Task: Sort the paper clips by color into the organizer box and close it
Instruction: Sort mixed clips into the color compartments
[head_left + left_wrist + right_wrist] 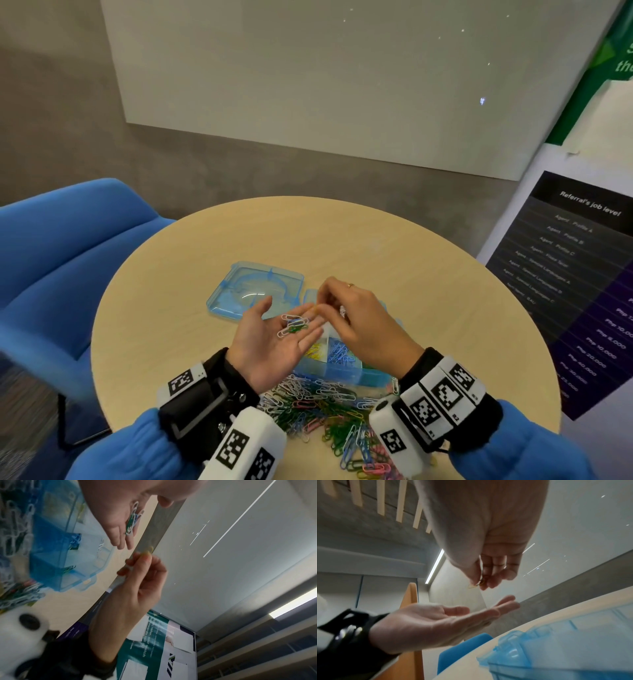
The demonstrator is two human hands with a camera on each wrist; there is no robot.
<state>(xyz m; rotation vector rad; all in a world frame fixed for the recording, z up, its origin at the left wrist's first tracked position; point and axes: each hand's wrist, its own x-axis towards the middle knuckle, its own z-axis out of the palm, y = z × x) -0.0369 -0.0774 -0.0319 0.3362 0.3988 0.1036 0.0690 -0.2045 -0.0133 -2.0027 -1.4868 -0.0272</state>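
Observation:
My left hand (274,337) lies palm up over the blue translucent organizer box (356,375), with several white, green and blue paper clips (294,325) resting on it. Just above its fingertips, my right hand (320,306) pinches a yellow clip (147,551) between thumb and forefinger. In the right wrist view the yellow clip (473,586) hangs from those fingertips above the flat left hand (445,620). In the box, yellow clips (317,351) lie in one compartment and blue clips (342,353) in the one beside it. The rest of the box is hidden under my hands.
The box's detached lid (255,289) lies on the round wooden table (428,274), left of the box. A mixed pile of clips (325,407) spreads along the near edge between my wrists. A blue chair (68,260) stands at the left.

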